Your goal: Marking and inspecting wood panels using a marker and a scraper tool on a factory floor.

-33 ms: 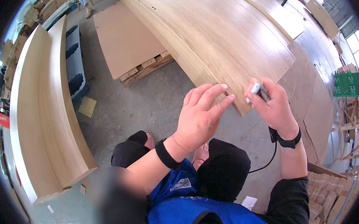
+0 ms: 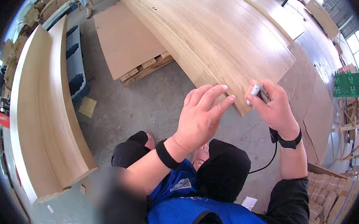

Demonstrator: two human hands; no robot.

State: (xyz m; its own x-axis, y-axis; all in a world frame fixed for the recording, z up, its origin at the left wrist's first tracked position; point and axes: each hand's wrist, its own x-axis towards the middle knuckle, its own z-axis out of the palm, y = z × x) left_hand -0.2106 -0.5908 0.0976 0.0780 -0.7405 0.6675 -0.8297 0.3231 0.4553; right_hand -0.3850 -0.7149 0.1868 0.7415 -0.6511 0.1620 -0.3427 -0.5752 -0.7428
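A long light wood-grain panel runs from the far side to its near corner in front of me. My left hand is open at that corner, its fingers spread. Its fingertips lie over the panel's near end; I cannot tell whether they press on it. Just right of the corner, my right hand is closed around a short white cylindrical piece with a grey part beside it. Fingers hide most of both, so their exact kind does not show. Each wrist wears a black band.
On the left stands another long wood-grain panel piece. A brown sheet lies on a wooden pallet beyond my knees. A carton of brown pieces sits at lower right, and a green crate at far right. A black cable hangs below my right wrist.
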